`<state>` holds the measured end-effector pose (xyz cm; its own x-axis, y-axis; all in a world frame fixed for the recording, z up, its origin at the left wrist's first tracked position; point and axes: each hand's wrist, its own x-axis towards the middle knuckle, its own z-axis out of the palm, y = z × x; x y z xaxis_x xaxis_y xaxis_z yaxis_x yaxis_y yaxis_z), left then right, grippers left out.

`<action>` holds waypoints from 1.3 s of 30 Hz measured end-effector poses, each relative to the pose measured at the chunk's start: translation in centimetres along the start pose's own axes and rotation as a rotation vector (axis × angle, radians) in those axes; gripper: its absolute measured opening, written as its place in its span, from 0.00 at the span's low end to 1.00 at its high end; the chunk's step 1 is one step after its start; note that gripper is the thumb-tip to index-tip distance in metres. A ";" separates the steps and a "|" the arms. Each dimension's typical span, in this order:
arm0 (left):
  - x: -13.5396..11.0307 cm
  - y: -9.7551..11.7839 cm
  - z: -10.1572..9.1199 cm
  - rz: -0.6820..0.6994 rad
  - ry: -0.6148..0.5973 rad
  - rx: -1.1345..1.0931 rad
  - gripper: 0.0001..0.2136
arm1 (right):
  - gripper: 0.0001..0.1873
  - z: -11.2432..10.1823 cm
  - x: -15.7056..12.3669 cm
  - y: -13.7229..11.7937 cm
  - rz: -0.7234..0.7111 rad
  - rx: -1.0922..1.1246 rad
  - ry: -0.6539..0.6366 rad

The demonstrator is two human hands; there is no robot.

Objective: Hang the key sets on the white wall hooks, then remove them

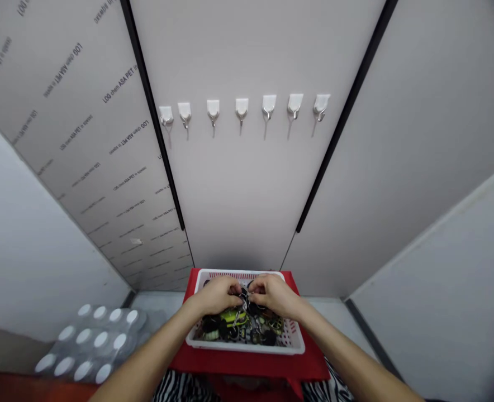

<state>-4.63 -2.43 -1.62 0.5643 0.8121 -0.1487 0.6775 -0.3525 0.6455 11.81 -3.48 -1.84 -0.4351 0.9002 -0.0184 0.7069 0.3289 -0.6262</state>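
A white plastic basket (247,349) with slotted sides stands on a red-covered surface (247,364). Inside it lies a jumble of small keychains (255,329) with metal rings, black parts and yellow-green pieces. My left hand (219,294) reaches over the left part of the basket, thumb and fingers pinched together. From the other side comes my right hand (272,293), also pinching. Between the fingertips of both hands is a dark keychain (244,298) with a shiny metal ring; its exact shape is partly hidden by the fingers.
Several white adhesive hooks (241,107) run in a row across the wall panel (238,184) ahead. Black strips (347,111) edge that panel. Clear bottles with white caps (91,340) stand in a pack at the lower left.
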 end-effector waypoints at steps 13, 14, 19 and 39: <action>-0.2 -0.7 0.4 0.014 0.088 0.063 0.05 | 0.09 -0.9 -1.6 1.4 -0.018 -0.151 0.033; -0.2 -0.6 0.4 0.012 0.087 0.067 0.05 | 0.09 -0.8 -1.7 1.4 -0.024 -0.170 0.018; -0.3 -0.3 0.5 0.016 0.086 0.058 0.05 | 0.06 -0.8 -1.5 1.1 -0.016 -0.132 0.046; 1.4 2.8 1.7 0.128 0.178 -0.181 0.09 | 0.06 -2.3 -2.2 -0.6 0.018 0.196 0.136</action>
<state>-1.20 -3.08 -1.28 0.5373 0.8408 0.0662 0.5014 -0.3816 0.7765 13.59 -4.98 0.42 -0.3350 0.9399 0.0665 0.5860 0.2631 -0.7664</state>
